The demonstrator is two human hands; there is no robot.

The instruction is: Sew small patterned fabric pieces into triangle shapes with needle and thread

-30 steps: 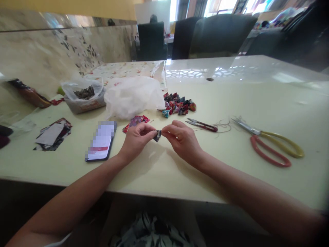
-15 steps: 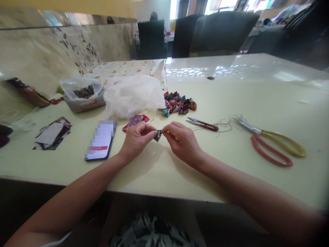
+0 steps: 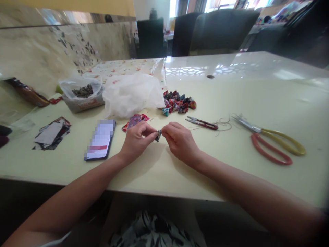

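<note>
Between my hands, just above the table, is a small dark patterned cloth piece (image 3: 158, 136). My left hand (image 3: 136, 140) pinches its left side between thumb and fingertips. The closed fingertips of my right hand (image 3: 182, 141) meet its upper right edge; whatever they pinch is hidden. A thin thread (image 3: 193, 129) shows to the right of that hand. Thread snips (image 3: 203, 122) with a dark red handle lie beyond it. Past my hands sits a heap of small stuffed cloth pieces (image 3: 180, 103) in mixed colours. Flat patterned cloth scraps (image 3: 135, 120) lie behind my left hand.
To the left are a phone (image 3: 99, 140) and a stack of cloth scraps (image 3: 52, 133). Behind them stand an open plastic bag (image 3: 84, 103) of dry dark bits and a crumpled white bag (image 3: 133, 94). Large scissors (image 3: 260, 132) lie at right. Chairs (image 3: 223, 32) stand beyond the table.
My right fingertips have come closer against the cloth piece, which has turned and looks narrower. My left hand keeps its pinch. The view has shifted very slightly.
</note>
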